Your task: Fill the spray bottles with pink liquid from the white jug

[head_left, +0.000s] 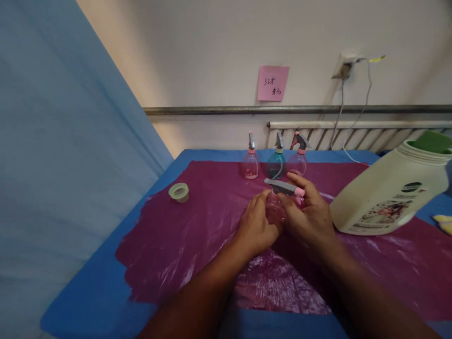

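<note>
Both hands are on a pink see-through spray bottle (274,211) with a grey and pink trigger head (282,187). My left hand (257,221) is closed round the bottle's body from the left. On the other side, my right hand (308,212) is closed about the neck and trigger head, its index finger raised behind the head. Much of the bottle is hidden by the fingers. Behind it stand a pink spray bottle (250,165), a teal one (276,165) and a clear pinkish one (297,164). All three have trigger heads.
A large cream jug (384,193) with a green piece (432,141) on its mouth leans at the right. To the left sits a small pale green cap (179,192). Maroon plastic sheeting (197,226) covers the blue table. A blue curtain (70,141) hangs at left; a cord (342,113) runs down the wall.
</note>
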A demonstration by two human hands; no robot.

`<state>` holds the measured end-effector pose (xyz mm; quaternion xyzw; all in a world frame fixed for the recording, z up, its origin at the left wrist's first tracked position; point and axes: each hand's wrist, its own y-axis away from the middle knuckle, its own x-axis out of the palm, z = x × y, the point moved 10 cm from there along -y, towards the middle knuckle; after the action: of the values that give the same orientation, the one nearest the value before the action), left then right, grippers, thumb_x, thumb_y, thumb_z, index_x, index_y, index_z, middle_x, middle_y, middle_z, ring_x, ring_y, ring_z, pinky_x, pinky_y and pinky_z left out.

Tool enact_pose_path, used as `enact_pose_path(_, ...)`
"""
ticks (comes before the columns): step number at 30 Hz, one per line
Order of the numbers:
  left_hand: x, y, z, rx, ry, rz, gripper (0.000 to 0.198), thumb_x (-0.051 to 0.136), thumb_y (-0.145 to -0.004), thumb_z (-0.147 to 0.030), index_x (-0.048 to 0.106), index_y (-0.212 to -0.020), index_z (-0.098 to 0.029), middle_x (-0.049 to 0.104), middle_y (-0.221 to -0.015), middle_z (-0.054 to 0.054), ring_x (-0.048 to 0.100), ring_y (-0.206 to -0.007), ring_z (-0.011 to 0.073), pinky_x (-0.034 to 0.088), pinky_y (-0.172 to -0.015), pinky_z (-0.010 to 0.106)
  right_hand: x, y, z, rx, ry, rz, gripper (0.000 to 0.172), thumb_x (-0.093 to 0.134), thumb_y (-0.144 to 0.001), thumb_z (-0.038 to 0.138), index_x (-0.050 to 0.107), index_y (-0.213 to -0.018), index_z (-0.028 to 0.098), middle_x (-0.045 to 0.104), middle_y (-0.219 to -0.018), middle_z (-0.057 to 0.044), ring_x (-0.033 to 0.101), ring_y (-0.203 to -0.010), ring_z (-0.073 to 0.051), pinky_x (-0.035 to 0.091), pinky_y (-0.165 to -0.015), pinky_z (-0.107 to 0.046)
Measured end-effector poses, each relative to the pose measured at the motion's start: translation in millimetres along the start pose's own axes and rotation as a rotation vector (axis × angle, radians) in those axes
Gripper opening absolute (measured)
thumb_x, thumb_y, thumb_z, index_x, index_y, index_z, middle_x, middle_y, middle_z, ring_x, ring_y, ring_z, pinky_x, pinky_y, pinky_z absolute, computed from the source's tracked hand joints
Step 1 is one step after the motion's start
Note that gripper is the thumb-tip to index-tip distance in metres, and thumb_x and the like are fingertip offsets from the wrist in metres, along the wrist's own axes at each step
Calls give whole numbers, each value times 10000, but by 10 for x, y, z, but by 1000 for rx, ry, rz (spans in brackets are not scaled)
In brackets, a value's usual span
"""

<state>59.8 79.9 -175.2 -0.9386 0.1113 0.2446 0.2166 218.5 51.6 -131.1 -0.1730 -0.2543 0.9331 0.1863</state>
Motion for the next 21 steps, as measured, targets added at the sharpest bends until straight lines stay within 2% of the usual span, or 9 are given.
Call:
enact_pose_path(4,-16,16,3,-25,-5,-3,737,877,-907,-255,574,-1577,-305,704,-1541,111,668,-1464,359,533,-1290,556,-63,-18,12,33,-20,-25,309,770,-1038,497,835,-1155,219,838,-961,-42,754,-833,-226,626,-774,-348)
enact_pose_path(8,-18,26,26,-63,-23,12,758,857,-923,-273,552,-1617,-294,688,-1556,121,656,-1481,361,522,-1300,570,-229,-6,124,2,11,-161,307,800,-1007,483,757,-870,212,738,-761,10,654,-694,-172,548,-657,-284)
enact_pose_path(12,-19,16,18,-89,-45,20,729,848,-939,-310,565,-1610,-275,691,-1545,130,655,-1476,364,521,-1300,560,-379,20,192,-54,18,-284,274,828,-991,446,778,-867,206,749,-748,12,639,-665,-161,542,-633,-280)
enact_pose_path(16,-28,10,-16,-88,-59,25,682,834,-933,-298,602,-1575,-286,704,-1523,114,656,-1469,351,530,-1285,522,-518,30,285,-131,-50,-378,241,822,-1018,437,829,-946,207,838,-890,-36,751,-789,-207,617,-728,-332)
enact_pose_path(19,-22,17,-28,-83,-62,49,726,834,-912,-283,586,-1595,-282,696,-1544,115,642,-1493,354,523,-1293,521,-615,4,380,-159,-90,-405,262,814,-1039,451,820,-947,206,852,-932,-49,779,-809,-215,648,-779,-364)
enact_pose_path(21,-18,20,-27,-81,-64,63,771,839,-893,-270,571,-1616,-276,686,-1569,119,631,-1514,358,513,-1305,519,-686,-30,453,-160,-98,-399,287,824,-1040,471,804,-930,208,839,-893,-37,768,-755,-203,646,-751,-356)
